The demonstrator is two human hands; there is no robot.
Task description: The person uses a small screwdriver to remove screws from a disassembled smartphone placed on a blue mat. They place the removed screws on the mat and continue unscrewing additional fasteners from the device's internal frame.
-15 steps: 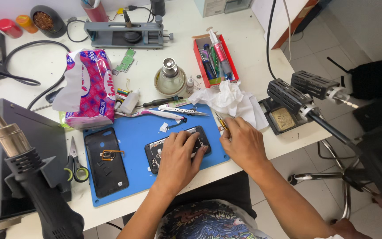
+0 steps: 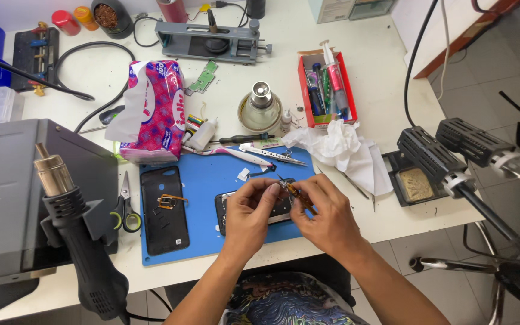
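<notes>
Above blue mat (image 2: 212,180), flex part (image 2: 292,191) between fingertips (image 2: 274,189)

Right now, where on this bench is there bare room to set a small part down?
Bare table lies right of the red tray, and blue mat between the black phone back and the left hand. The middle, around the tissue pack and round bottle, is crowded.

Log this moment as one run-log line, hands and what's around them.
left hand: pinching small flex part | right hand: pinching same part | below: opened phone on blue mat
</notes>
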